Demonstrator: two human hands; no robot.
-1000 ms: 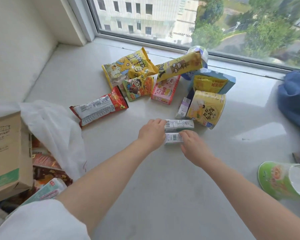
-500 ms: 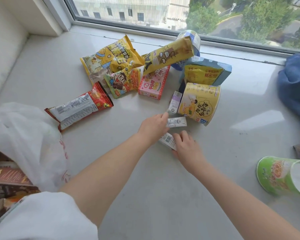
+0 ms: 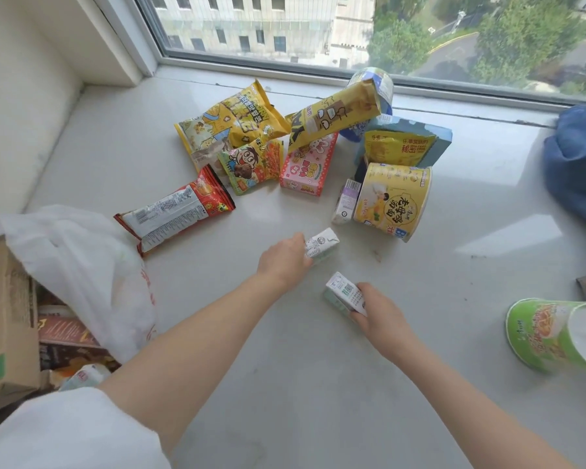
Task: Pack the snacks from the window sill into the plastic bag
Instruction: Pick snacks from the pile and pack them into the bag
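My left hand (image 3: 283,262) grips a small white carton (image 3: 321,246) just above the sill. My right hand (image 3: 379,311) holds a second white carton (image 3: 344,294), tilted, nearer to me. A third small carton (image 3: 345,206) lies by a yellow noodle cup (image 3: 393,201). Behind are a red packet (image 3: 176,214), yellow snack bags (image 3: 230,125), a long yellow bag (image 3: 332,121), a pink box (image 3: 307,167) and a blue bag (image 3: 406,143). The white plastic bag (image 3: 78,265) lies at the left edge of the sill.
A green noodle cup (image 3: 552,336) lies on its side at the right. Blue cloth (image 3: 579,167) is heaped at the far right. A cardboard box (image 3: 0,316) and more packets sit below the sill at the left. The window frame (image 3: 285,67) runs along the back.
Both hands have closed on the two white cartons and lifted them off the sill. They have drawn apart, the right hand coming back towards me.
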